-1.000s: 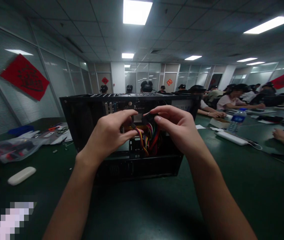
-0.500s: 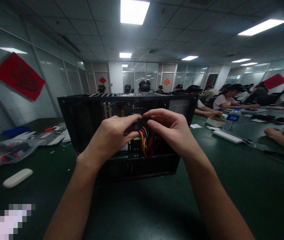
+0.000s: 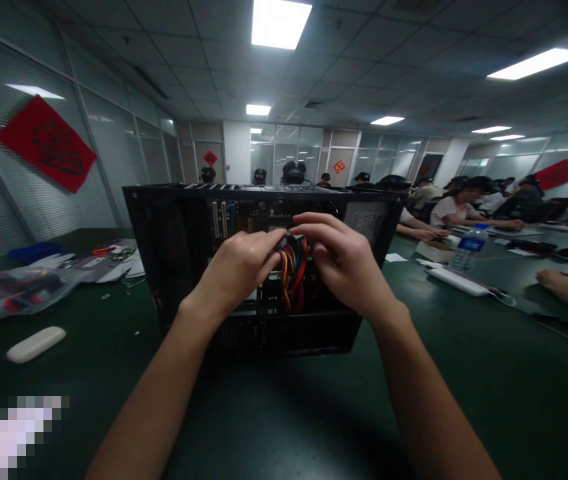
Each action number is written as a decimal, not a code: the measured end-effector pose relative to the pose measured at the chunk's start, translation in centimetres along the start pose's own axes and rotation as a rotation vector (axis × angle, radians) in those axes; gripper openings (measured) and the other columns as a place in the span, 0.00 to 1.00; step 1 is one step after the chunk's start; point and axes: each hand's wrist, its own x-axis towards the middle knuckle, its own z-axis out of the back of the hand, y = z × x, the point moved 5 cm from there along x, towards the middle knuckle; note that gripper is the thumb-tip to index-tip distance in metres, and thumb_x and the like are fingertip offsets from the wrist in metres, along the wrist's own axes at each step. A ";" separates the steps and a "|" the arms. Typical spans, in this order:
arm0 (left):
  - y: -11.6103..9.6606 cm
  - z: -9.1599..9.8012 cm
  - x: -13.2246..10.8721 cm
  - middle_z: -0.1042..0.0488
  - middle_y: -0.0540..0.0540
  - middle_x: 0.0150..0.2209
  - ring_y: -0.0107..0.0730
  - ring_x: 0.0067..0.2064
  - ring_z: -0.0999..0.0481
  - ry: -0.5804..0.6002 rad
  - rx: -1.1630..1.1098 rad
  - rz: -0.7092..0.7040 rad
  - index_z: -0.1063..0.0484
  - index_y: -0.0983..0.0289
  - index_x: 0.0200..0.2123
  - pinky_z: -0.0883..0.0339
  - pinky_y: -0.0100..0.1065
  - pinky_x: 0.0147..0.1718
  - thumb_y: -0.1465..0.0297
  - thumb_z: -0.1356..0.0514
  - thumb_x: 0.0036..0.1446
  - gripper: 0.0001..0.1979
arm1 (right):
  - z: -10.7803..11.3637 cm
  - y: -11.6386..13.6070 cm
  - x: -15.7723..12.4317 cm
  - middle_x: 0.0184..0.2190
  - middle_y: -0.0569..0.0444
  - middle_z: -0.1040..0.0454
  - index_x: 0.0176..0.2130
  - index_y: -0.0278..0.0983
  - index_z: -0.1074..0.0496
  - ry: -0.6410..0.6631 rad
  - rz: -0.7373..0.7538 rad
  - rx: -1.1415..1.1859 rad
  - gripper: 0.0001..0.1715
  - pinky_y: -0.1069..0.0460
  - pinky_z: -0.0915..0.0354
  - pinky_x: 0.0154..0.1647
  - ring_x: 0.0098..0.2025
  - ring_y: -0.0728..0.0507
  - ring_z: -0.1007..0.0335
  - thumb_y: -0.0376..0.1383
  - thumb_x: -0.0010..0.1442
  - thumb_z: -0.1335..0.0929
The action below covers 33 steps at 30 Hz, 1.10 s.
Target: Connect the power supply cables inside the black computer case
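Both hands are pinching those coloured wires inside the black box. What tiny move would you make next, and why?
Probably ease the fingertips together and press gently. The left hand and right hand both pinch the top of the coloured wires, meeting inside the open computer case, so whatever plug they hold, hidden by the fingers, looks ready to seat.
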 end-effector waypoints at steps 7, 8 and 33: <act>1.6 -1.0 -0.3 0.18 0.61 0.45 0.44 0.44 0.17 0.017 -0.104 0.108 0.25 0.68 0.52 0.23 0.41 0.45 0.74 0.34 0.59 0.17 | -2.8 -1.3 -0.5 0.59 0.43 0.28 0.58 0.36 0.30 0.145 0.047 -0.398 0.25 0.43 0.29 0.55 0.58 0.39 0.30 0.25 0.65 0.39; 1.8 -1.1 -0.3 0.17 0.60 0.43 0.43 0.42 0.17 0.028 -0.114 0.132 0.25 0.68 0.51 0.23 0.40 0.43 0.73 0.34 0.58 0.17 | -3.1 -1.5 -0.5 0.58 0.43 0.27 0.58 0.36 0.30 0.173 0.035 -0.439 0.24 0.44 0.29 0.54 0.57 0.39 0.29 0.25 0.66 0.39; 6.3 -12.7 -4.5 0.18 0.61 0.42 0.41 0.45 0.20 0.595 -0.146 0.260 0.19 0.64 0.43 0.31 0.35 0.43 0.73 0.44 0.66 0.12 | -9.4 -9.8 -4.5 0.59 0.39 0.32 0.49 0.35 0.24 0.660 -0.350 -0.677 0.18 0.48 0.33 0.49 0.55 0.37 0.30 0.29 0.67 0.39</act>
